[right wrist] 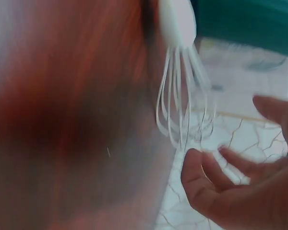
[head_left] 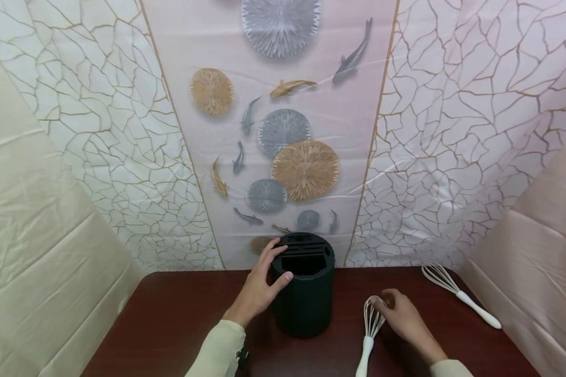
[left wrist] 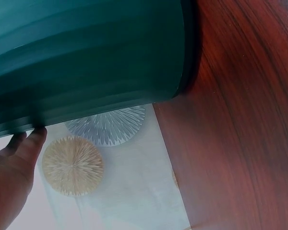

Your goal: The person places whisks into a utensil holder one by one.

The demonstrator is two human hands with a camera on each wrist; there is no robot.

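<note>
A dark green cylindrical utensil holder [head_left: 303,309] with a slotted black top stands upright on the table. My left hand [head_left: 256,290] holds it by the left side of its upper rim, thumb at the front and fingers farther back. In the left wrist view, fingertips [left wrist: 37,134] touch the wall of the holder [left wrist: 96,52]. A white whisk [head_left: 368,340] lies right of the holder, its wire loops pointing away from me. Beside those loops is my right hand [head_left: 405,317], fingers loosely bent. The right wrist view has a gap between the fingers [right wrist: 194,167] and the whisk wires [right wrist: 175,105].
A second white whisk [head_left: 476,309] lies at the table's right edge. The dark red wooden table [head_left: 170,319] ends against a patterned cloth [head_left: 283,157] at the back. Quilted panels [head_left: 528,251] slope up on both sides.
</note>
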